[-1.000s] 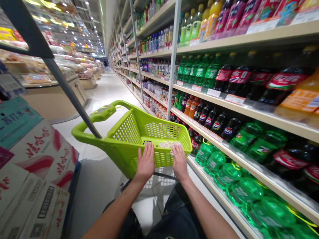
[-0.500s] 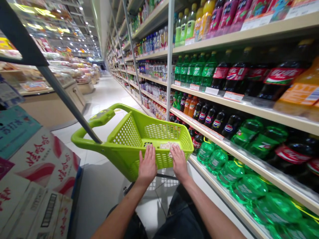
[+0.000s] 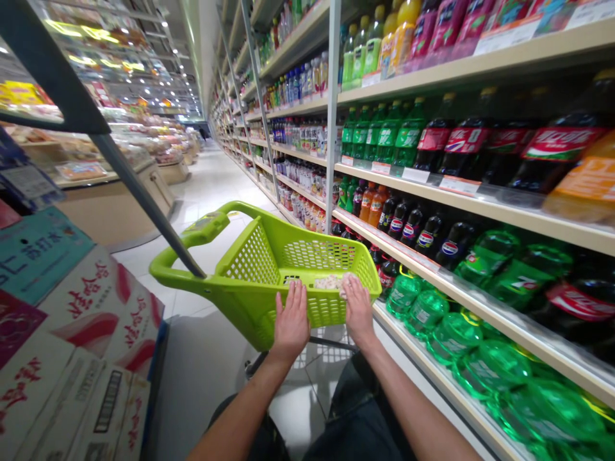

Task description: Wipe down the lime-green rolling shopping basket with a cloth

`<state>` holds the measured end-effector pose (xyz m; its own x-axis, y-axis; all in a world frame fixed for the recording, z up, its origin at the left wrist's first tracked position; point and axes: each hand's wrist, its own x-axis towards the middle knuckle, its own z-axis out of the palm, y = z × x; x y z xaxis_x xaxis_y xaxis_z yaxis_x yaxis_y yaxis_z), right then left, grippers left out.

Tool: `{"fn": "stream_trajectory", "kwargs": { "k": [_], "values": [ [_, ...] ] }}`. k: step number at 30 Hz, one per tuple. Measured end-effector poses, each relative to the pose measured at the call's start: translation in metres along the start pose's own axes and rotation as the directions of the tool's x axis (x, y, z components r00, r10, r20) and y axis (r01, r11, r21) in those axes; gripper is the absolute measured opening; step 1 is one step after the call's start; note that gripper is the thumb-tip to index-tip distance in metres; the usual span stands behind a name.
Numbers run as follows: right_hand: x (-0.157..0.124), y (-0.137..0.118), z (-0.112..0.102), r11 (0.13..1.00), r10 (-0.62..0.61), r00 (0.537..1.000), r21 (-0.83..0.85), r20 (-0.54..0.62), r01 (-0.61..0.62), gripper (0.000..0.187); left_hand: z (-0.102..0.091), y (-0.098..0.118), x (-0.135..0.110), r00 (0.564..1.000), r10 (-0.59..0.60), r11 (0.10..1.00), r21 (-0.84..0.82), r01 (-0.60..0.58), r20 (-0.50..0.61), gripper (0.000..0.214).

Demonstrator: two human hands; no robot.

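Note:
A lime-green shopping cart basket (image 3: 259, 307) with perforated walls stands crosswise in front of me. My left hand (image 3: 291, 323) lies on its near rim, fingers straight and slightly apart, holding nothing. Farther right along the same rim, my right hand (image 3: 358, 314) presses a crumpled whitish cloth (image 3: 346, 282) under its fingers, close to the basket's right corner. Between the hands, inside the basket, shows a pale speckled piece (image 3: 327, 282); whether it belongs to the cloth I cannot tell. The near wall hides part of the basket floor.
Shelves (image 3: 408, 221) of drink bottles run close along the right side. Large green bottles (image 3: 454, 333) fill the lowest shelf. Stacked cartons (image 3: 103, 307) stand at the left, with a grey metal bar (image 3: 144, 198) slanting past them. A tiled aisle (image 3: 206, 173) stretches ahead.
The view has shifted slightly, so cart and shelves sit a little more to the right. My right hand with the cloth has edged toward the basket's right corner; my left hand stays on the rim.

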<state>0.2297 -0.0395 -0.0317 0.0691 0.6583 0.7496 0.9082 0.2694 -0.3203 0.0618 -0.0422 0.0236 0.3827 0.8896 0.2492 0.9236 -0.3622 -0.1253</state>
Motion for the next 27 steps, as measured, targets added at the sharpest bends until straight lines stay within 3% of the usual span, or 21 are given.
{"fn": "stream_trajectory", "kwargs": {
  "k": [3, 7, 9, 13, 15, 21, 27],
  "values": [
    [0.001, -0.001, 0.001, 0.999, 0.05, 0.998, -0.002, -0.033, -0.05, 0.051, 0.0, 0.003, 0.0, 1.0, -0.01, 1.0, -0.004, 0.01, -0.003, 0.067],
    [0.001, -0.025, 0.007, 0.992, -0.112, 0.99, 0.073, 0.08, 0.107, 0.05, -0.003, 0.003, -0.001, 1.0, -0.006, 1.0, -0.014, 0.006, 0.004, 0.067],
    [0.001, -0.024, 0.006, 0.989, -0.132, 0.987, 0.08, 0.095, 0.124, 0.05, -0.007, -0.003, -0.002, 1.0, -0.007, 1.0, -0.017, 0.007, -0.006, 0.066],
    [0.004, -0.001, -0.002, 0.999, 0.037, 0.999, 0.022, -0.017, -0.036, 0.052, -0.012, -0.019, -0.007, 0.994, -0.094, 0.996, 0.003, 0.094, -0.054, 0.065],
    [0.006, -0.005, 0.0, 0.998, 0.061, 0.998, 0.037, -0.028, -0.06, 0.053, -0.012, -0.025, -0.008, 0.993, -0.101, 0.995, 0.018, 0.102, -0.056, 0.065],
    [0.007, -0.058, 0.02, 0.969, -0.2, 0.974, 0.168, 0.101, 0.182, 0.052, -0.008, -0.028, -0.009, 0.995, -0.089, 0.995, 0.042, 0.09, -0.045, 0.065],
    [0.009, -0.047, 0.021, 0.989, -0.086, 0.996, 0.127, 0.036, 0.08, 0.049, -0.009, -0.025, -0.009, 0.995, -0.098, 0.995, 0.016, 0.098, -0.021, 0.066]
  ]
}}
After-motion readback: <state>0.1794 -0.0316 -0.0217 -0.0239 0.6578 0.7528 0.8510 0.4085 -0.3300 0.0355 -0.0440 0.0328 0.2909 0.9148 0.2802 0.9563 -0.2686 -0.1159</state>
